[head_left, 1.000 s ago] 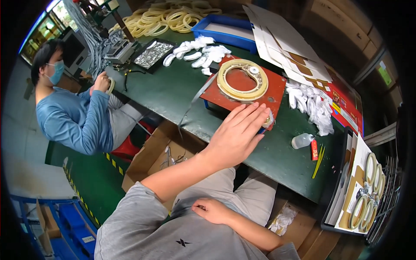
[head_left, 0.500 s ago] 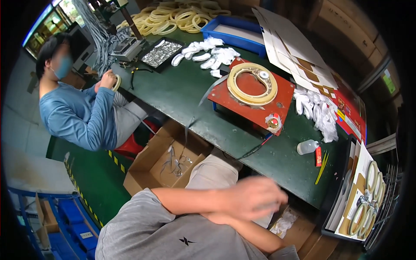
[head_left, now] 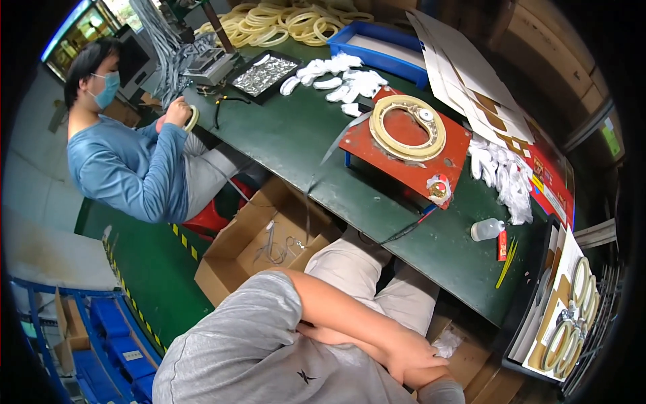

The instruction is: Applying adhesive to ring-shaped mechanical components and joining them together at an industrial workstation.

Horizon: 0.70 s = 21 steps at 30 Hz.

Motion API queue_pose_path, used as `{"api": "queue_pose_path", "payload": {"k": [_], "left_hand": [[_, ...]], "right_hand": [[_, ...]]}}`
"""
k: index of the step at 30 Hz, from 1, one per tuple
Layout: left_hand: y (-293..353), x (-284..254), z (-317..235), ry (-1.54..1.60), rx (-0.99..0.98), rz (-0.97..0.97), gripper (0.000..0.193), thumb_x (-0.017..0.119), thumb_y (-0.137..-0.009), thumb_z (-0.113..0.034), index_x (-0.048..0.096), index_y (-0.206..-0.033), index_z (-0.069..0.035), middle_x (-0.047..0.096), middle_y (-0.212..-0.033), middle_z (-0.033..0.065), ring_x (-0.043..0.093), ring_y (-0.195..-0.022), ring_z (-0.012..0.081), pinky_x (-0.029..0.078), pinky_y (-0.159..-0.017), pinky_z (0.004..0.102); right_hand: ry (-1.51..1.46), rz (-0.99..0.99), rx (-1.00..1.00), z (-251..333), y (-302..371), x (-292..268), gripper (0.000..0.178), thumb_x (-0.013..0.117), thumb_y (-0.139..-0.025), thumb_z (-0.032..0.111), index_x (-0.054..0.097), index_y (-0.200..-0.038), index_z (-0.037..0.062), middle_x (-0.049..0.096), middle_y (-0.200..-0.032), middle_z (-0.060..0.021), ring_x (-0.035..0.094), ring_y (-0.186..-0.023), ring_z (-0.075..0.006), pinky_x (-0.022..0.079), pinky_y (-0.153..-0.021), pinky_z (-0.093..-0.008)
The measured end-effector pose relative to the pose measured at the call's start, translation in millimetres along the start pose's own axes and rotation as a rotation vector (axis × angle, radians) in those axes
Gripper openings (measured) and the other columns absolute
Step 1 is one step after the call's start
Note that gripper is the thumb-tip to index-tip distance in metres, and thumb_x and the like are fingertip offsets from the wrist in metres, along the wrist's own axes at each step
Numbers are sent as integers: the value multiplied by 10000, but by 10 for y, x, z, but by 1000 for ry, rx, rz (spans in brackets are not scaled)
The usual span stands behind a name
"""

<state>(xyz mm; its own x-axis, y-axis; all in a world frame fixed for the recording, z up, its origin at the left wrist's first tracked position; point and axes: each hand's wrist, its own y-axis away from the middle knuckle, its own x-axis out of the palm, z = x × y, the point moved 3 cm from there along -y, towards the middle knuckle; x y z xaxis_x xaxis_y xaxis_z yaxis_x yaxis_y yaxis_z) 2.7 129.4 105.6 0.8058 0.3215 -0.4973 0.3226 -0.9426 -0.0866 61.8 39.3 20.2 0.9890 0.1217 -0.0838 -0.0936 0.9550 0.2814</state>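
On the red stand [head_left: 414,176] lies the ring [head_left: 385,135], clear of both hands. Nearer, the left hand [head_left: 417,355] drapes unclenched over the right forearm [head_left: 431,374]; the right hand [head_left: 324,334] is mostly hidden under the left arm [head_left: 350,312], its state impossible to tell. Right of the stand, bottle [head_left: 486,229] and tube [head_left: 502,246] sit together on the table [head_left: 282,128].

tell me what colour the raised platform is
The platform is red, clearest in the head view.
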Motion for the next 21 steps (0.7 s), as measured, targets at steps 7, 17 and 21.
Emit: {"api": "queue_pose_path", "payload": {"k": [7, 17, 21], "left_hand": [[-279, 16, 120, 165, 311, -126, 1037, 842, -607, -303, 359, -1490, -53, 546, -1281, 276, 564, -1169, 451, 459, -1007, 462], [-82, 59, 395, 553, 145, 78, 914, 850, -724, -303, 396, -1480, -63, 527, -1406, 197, 492, -1329, 315, 400, -1079, 398], [-41, 103, 474, 614, 121, 106, 859, 853, -746, -313, 435, -1432, -9, 564, -1357, 174, 521, -1282, 272, 412, -1067, 372]], "right_hand": [[-1, 83, -29, 59, -141, 65, 339, 545, -1021, 287, 652, -1214, 29, 668, -1225, -149, 622, -1133, -248, 481, -944, -363], [-30, 172, -40, 76, -209, 201, 358, 537, -1024, 300, 644, -1233, 30, 657, -1252, -152, 612, -1158, -256, 469, -970, -364], [-27, 179, -52, 88, -238, 165, 365, 534, -1026, 305, 642, -1241, 30, 653, -1262, -153, 608, -1168, -259, 464, -980, -364]]}}
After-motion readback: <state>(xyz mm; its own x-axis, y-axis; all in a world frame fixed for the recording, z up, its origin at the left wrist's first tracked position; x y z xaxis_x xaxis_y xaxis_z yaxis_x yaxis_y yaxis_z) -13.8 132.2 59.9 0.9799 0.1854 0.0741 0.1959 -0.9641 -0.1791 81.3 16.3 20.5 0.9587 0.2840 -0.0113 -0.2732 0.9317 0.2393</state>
